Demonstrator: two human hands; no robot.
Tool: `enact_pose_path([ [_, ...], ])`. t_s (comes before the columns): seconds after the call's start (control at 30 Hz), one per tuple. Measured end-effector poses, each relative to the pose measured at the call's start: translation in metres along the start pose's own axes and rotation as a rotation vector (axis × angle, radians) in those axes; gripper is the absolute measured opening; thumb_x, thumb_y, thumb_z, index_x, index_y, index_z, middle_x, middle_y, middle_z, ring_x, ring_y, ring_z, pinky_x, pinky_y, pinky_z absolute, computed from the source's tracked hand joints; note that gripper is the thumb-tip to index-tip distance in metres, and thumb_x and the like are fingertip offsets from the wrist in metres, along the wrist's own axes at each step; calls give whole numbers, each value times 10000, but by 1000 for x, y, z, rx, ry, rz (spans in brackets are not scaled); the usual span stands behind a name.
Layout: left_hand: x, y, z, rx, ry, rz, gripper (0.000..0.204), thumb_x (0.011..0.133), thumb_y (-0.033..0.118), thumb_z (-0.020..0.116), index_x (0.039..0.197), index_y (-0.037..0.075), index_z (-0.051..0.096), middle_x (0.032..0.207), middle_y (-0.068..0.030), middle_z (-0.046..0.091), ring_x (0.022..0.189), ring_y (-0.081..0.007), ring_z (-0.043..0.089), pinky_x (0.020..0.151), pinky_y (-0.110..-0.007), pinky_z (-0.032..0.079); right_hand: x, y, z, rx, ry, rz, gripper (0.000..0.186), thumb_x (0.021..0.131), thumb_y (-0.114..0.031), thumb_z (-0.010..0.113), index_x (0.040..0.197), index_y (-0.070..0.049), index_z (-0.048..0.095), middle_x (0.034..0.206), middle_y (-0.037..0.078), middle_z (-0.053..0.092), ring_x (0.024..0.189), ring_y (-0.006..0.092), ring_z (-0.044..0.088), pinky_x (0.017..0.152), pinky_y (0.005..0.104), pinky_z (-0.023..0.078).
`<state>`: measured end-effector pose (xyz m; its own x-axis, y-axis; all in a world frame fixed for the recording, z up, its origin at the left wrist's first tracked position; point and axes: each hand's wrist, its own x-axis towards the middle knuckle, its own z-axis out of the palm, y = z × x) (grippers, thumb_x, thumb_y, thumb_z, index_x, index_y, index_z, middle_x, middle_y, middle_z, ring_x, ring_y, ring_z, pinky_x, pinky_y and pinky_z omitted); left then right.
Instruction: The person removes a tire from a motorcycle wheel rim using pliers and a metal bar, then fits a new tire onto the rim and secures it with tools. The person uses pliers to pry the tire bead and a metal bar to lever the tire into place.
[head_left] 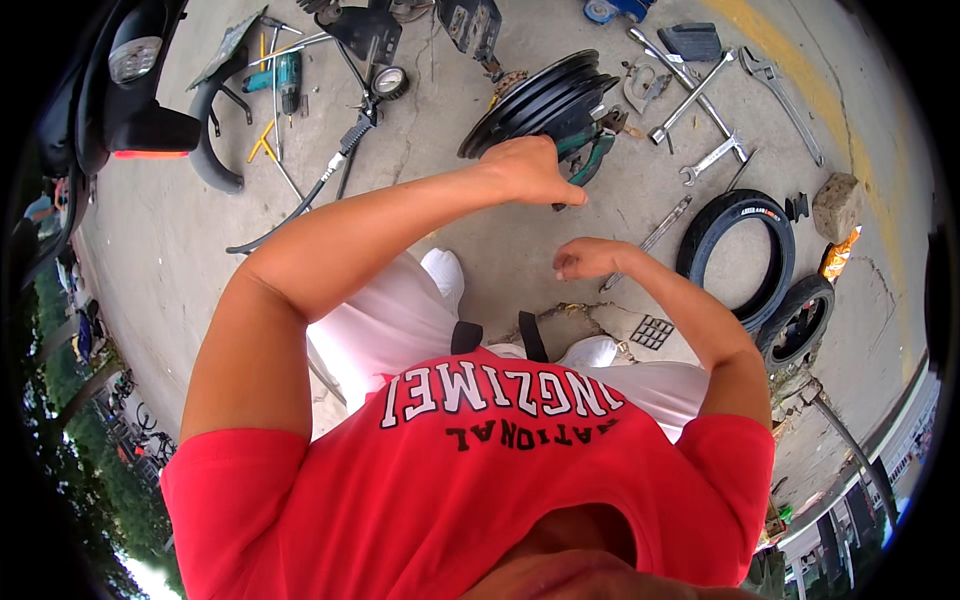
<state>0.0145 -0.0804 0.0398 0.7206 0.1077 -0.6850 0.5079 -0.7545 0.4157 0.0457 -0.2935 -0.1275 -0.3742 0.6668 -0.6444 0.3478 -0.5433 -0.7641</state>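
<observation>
My left hand [530, 170] is closed at the lower edge of a black wheel rim [530, 100], beside a green-and-black tool [597, 160]; its fingers are mostly hidden, so what it grips is unclear. Lower right of it, my right hand [585, 258] hangs with loosely curled, separated fingers and holds nothing visible. A long metal bar [650, 236] lies on the concrete near that hand.
Wrenches [710, 158], a teal drill [287, 82], a gauge with hose [390, 82] and metal parts lie around. Two black tyres [695, 250] [800, 320], a stone block [838, 207] and an orange packet [841, 252] are at right. A vehicle [135, 125] stands at upper left.
</observation>
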Motion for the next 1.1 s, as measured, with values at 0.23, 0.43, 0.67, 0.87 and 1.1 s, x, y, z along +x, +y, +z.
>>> enact_pose_path([
  [0.23, 7, 7, -3, -57, -7, 2, 689, 649, 537, 729, 829, -118, 620, 752, -209, 635, 667, -286, 651, 601, -381, 512, -233, 129, 64, 541, 194, 770, 331, 911, -345, 589, 1046, -52, 662, 967, 67, 673, 871, 160, 630, 732, 314, 528],
  [0.43, -2, 21, 1, -111, -23, -86, 621, 712, 456, 738, 934, -85, 530, 685, -101, 569, 462, -152, 513, 365, -297, 384, -187, 176, 288, 1178, 633, 993, 365, 916, -372, 576, 1057, -41, 638, 963, 65, 668, 852, 160, 639, 713, 330, 538],
  [0.67, 0, 19, 8, -162, -21, -84, 533, 741, 408, 750, 912, -39, 518, 677, -86, 553, 406, -128, 456, 337, -274, 337, -58, 166, 390, 1825, 1039, 941, 413, 917, -411, 571, 1081, -35, 619, 962, 69, 659, 844, 170, 640, 713, 339, 545],
  [0.87, 1, 14, -1, -42, -2, -63, 606, 723, 407, 753, 965, -101, 530, 685, -143, 618, 633, -232, 618, 641, -345, 503, -46, 193, 396, 2073, 1217, 826, 454, 919, -444, 566, 1101, -30, 602, 961, 73, 651, 837, 180, 641, 713, 346, 551],
  [1.1, 4, 10, 1, 78, 39, -55, 701, 697, 444, 758, 997, -140, 511, 635, -205, 607, 621, -272, 639, 643, -360, 501, -77, 207, 398, 2206, 1313, 721, 503, 921, -483, 561, 1125, -24, 583, 961, 76, 641, 829, 190, 643, 713, 354, 557],
])
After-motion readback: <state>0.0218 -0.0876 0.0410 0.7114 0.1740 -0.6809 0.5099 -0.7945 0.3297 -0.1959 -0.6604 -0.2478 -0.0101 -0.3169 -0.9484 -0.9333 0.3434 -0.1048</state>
